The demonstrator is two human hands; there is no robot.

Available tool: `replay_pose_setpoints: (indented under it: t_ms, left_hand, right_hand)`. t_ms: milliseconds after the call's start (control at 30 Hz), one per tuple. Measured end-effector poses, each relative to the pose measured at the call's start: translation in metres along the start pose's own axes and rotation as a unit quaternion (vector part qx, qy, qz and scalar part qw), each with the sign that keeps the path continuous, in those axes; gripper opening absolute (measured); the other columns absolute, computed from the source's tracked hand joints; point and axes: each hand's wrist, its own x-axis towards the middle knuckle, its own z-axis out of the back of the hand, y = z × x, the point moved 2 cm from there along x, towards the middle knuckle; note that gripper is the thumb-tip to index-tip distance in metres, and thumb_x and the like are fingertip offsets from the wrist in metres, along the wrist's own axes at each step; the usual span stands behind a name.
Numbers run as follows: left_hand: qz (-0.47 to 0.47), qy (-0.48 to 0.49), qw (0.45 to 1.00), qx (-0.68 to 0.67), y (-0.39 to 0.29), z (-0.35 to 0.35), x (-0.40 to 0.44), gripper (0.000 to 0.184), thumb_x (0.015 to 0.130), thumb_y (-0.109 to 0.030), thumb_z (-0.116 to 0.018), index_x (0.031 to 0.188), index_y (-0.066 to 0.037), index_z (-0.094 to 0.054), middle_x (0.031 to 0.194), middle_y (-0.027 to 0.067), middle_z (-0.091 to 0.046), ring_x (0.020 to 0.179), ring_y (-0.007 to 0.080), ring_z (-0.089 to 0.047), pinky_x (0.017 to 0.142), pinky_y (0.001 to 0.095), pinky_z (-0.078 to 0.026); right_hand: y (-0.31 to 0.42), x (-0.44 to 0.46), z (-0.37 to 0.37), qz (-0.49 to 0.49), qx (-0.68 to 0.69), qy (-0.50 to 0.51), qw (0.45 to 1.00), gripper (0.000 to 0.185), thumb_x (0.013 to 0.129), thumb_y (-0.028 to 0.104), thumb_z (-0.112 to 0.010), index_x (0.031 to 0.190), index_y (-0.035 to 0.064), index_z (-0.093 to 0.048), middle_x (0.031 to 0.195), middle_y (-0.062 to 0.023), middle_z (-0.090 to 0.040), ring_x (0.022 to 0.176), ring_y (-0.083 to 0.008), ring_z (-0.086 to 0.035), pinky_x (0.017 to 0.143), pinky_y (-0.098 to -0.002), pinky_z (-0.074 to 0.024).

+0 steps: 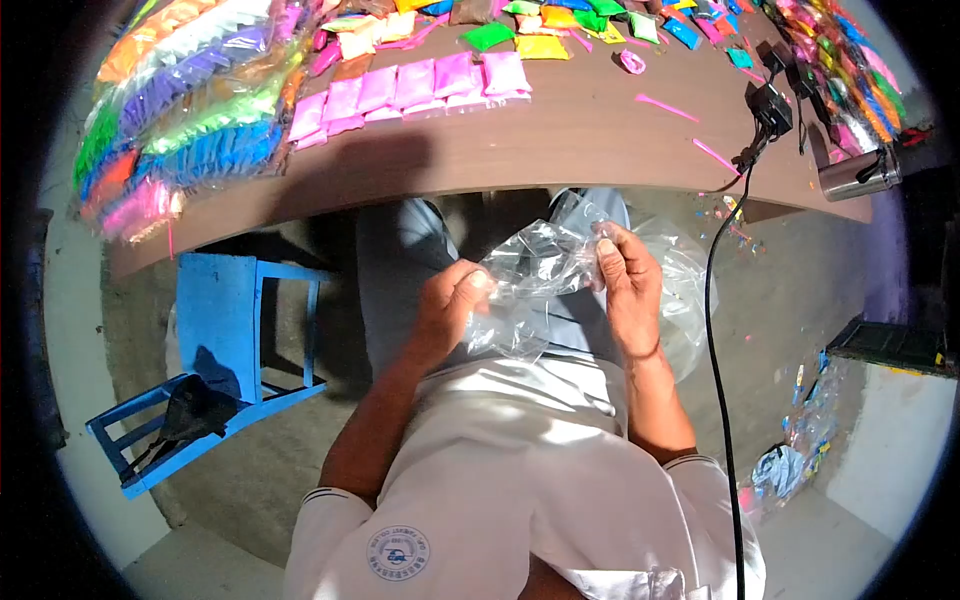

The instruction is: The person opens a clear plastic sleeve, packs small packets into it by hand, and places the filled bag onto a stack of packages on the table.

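A clear plastic bag [545, 255] is stretched between my two hands above my lap. My left hand [452, 305] pinches its near left side, thumb on top. On the other side, my right hand [628, 285] grips the bag's crumpled edge between thumb and fingers. More loose clear plastic [680, 290] hangs beyond my right hand. Nothing shows inside the bag. On the table [590, 120] ahead, pink packets [415, 85] lie in an overlapping row.
Stacks of bagged colourful packets [195, 110] cover the table's left end, with more packets [840, 60] at the right. A black cable [712, 300] runs down beside my right arm. A blue stool [220, 325] stands to the left; a metal cylinder [858, 175] lies by the right edge.
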Motion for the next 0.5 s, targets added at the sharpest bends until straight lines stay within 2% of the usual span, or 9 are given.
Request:
replay_pose_setpoints:
  t_ms: [67, 100, 167, 233, 300, 333, 367, 500]
  left_hand:
    - [-0.030, 0.007, 0.998, 0.055, -0.013, 0.004, 0.002, 0.033, 0.095, -0.027, -0.044, 0.091, 0.000, -0.061, 0.075, 0.0083, -0.062, 0.068, 0.0162, -0.057, 0.064, 0.0318, -0.046]
    - [-0.023, 0.009, 0.998, 0.050, -0.017, 0.007, -0.002, 0.033, 0.095, -0.027, -0.044, 0.091, 0.000, -0.061, 0.075, 0.0083, -0.062, 0.068, 0.0162, -0.057, 0.064, 0.0318, -0.046]
    - [-0.059, 0.021, 0.994, 0.086, -0.023, 0.017, -0.001, 0.032, 0.094, -0.025, -0.044, 0.088, 0.001, -0.061, 0.072, 0.0079, -0.060, 0.067, 0.0157, -0.057, 0.063, 0.0317, -0.046]
    - [-0.074, 0.011, 0.992, 0.098, -0.029, 0.021, 0.003, 0.032, 0.093, -0.025, -0.045, 0.087, 0.002, -0.061, 0.072, 0.0088, -0.061, 0.067, 0.0167, -0.057, 0.064, 0.0319, -0.046]
    - [-0.093, 0.001, 0.989, 0.113, -0.035, 0.024, 0.004, 0.032, 0.093, -0.025, -0.046, 0.086, 0.002, -0.061, 0.072, 0.0098, -0.061, 0.067, 0.0177, -0.058, 0.064, 0.0321, -0.046]
    - [-0.099, 0.013, 0.984, 0.147, -0.037, 0.025, 0.005, 0.029, 0.092, -0.023, -0.047, 0.088, 0.001, -0.062, 0.075, 0.0133, -0.062, 0.070, 0.0238, -0.059, 0.066, 0.0348, -0.046]
    - [-0.104, 0.025, 0.978, 0.180, -0.038, 0.025, 0.006, 0.026, 0.092, -0.020, -0.048, 0.090, 0.001, -0.063, 0.078, 0.0167, -0.063, 0.073, 0.0299, -0.060, 0.069, 0.0375, -0.046]
    - [-0.124, 0.030, 0.971, 0.202, -0.037, 0.030, 0.006, 0.024, 0.091, -0.020, -0.050, 0.089, 0.000, -0.063, 0.082, 0.0180, -0.063, 0.078, 0.0348, -0.058, 0.073, 0.0398, -0.045]
  right_hand:
    - [0.006, 0.005, 0.010, 0.063, -0.112, 0.032, 0.991, 0.031, 0.097, 0.018, -0.057, 0.122, 0.0003, -0.058, 0.079, 0.0001, -0.058, 0.065, -0.0076, -0.049, 0.059, -0.0219, -0.0408]
    - [0.008, 0.002, 0.016, 0.056, -0.116, 0.031, 0.991, 0.031, 0.097, 0.018, -0.057, 0.122, 0.0003, -0.058, 0.079, 0.0001, -0.058, 0.065, -0.0076, -0.049, 0.059, -0.0219, -0.0408]
    - [0.000, 0.003, 0.022, 0.046, -0.014, 0.080, 0.996, 0.031, 0.096, 0.017, -0.057, 0.122, -0.0004, -0.058, 0.077, 0.0002, -0.057, 0.063, -0.0068, -0.047, 0.058, -0.0212, -0.0387]
    - [0.000, 0.002, 0.025, 0.024, 0.003, 0.073, 0.997, 0.031, 0.095, 0.017, -0.058, 0.121, -0.0008, -0.058, 0.075, 0.0000, -0.056, 0.062, -0.0068, -0.046, 0.058, -0.0204, -0.0380]
    - [-0.003, 0.001, 0.026, -0.004, 0.066, 0.110, 0.992, 0.032, 0.094, 0.018, -0.059, 0.120, -0.0010, -0.058, 0.074, -0.0001, -0.055, 0.060, -0.0073, -0.045, 0.057, -0.0205, -0.0375]
    - [-0.004, 0.003, 0.029, -0.018, 0.107, 0.112, 0.988, 0.028, 0.094, 0.020, -0.059, 0.114, -0.0001, -0.061, 0.073, -0.0008, -0.056, 0.060, -0.0078, -0.045, 0.056, -0.0208, -0.0366]
    - [-0.004, 0.004, 0.030, -0.016, 0.106, 0.112, 0.988, 0.028, 0.094, 0.020, -0.059, 0.114, -0.0001, -0.061, 0.073, -0.0008, -0.056, 0.060, -0.0078, -0.045, 0.056, -0.0208, -0.0366]
    - [0.000, 0.007, 0.028, 0.001, 0.085, 0.074, 0.994, 0.020, 0.094, 0.023, -0.060, 0.094, 0.0028, -0.060, 0.072, -0.0020, -0.057, 0.059, -0.0088, -0.046, 0.055, -0.0220, -0.0367]
